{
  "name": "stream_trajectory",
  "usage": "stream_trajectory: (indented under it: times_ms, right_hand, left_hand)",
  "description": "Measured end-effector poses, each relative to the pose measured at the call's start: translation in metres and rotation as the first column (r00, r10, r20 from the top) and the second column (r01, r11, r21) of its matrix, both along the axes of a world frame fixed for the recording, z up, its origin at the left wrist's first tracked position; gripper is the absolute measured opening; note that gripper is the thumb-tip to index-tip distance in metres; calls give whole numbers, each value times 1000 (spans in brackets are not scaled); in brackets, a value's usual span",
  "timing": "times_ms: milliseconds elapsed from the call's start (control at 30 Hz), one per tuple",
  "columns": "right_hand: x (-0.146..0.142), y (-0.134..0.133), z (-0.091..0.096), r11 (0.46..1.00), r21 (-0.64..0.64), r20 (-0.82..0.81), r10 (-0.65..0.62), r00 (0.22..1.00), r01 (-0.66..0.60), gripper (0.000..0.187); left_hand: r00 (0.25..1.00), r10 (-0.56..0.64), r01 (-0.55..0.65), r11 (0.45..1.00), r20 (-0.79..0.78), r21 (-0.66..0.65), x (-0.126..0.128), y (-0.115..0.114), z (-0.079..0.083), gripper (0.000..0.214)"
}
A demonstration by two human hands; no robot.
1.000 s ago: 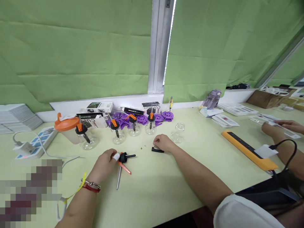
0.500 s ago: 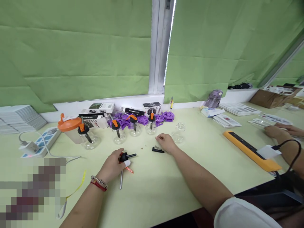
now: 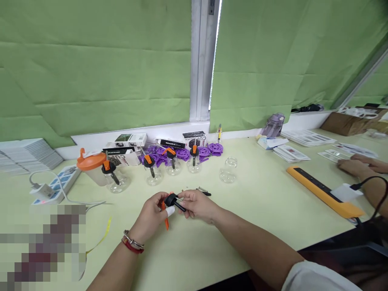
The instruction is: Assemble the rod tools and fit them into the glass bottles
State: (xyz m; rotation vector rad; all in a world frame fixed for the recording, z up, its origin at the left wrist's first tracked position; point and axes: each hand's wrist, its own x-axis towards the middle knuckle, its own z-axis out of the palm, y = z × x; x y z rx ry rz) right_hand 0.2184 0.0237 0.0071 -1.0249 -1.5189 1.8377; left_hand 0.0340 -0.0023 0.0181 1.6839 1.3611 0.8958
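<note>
My left hand (image 3: 153,215) is closed round a black and orange pump head (image 3: 171,201), lifted a little off the table. A white wrap covers one fingertip. My right hand (image 3: 197,205) pinches the black spout end of the same pump head from the right. A small black brush-like part (image 3: 203,190) lies on the table just behind my right hand. An empty clear glass jar (image 3: 228,170) stands further back to the right.
Several glass jars with orange-black pump tops (image 3: 151,173) stand in a row before purple plastic discs (image 3: 209,149) and small boxes (image 3: 129,141). An orange-lidded cup (image 3: 90,167) and power strip (image 3: 57,184) sit left. An orange tool (image 3: 324,190) and another person's hand (image 3: 354,165) are right.
My left hand lifted the pump head off the table. My right hand left the small black part and came over to grip the pump head's spout.
</note>
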Motion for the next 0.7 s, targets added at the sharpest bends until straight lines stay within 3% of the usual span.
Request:
stream_trajectory:
  times_ms: [100,167,300,400,567,633,700]
  right_hand:
    - [4,1,-3,994,-22,-74,101,992,-103,71]
    - [6,2,-5,988,-20,-60,152,987,-153,80]
    - [6,0,-6,991,26,-30,134,991,-133,45]
    - [0,-3,-4,996,80,-31,42,999,-39,40]
    - [-14,10,-6,988,-108,-9,-116,993,114,31]
    - [-19,23,-8,962,16,-14,-273,962,274,26]
    - [-24,34,-10,881,361,41,-342,939,305,20]
  left_hand:
    - [986,-166,167,985,10,-39,-2,-2,4,32]
    - [960,-273,273,962,-52,-12,-4,-4,7,32]
    - [921,-343,351,936,-186,11,-8,-9,15,32]
    - [884,-404,404,913,-235,-51,-9,-11,21,31]
    - [828,-519,503,855,-213,-126,-13,-14,29,28]
    - [811,-569,544,818,-131,-187,-17,-14,30,29]
    - [844,-536,523,826,-6,-210,-23,-12,30,32]
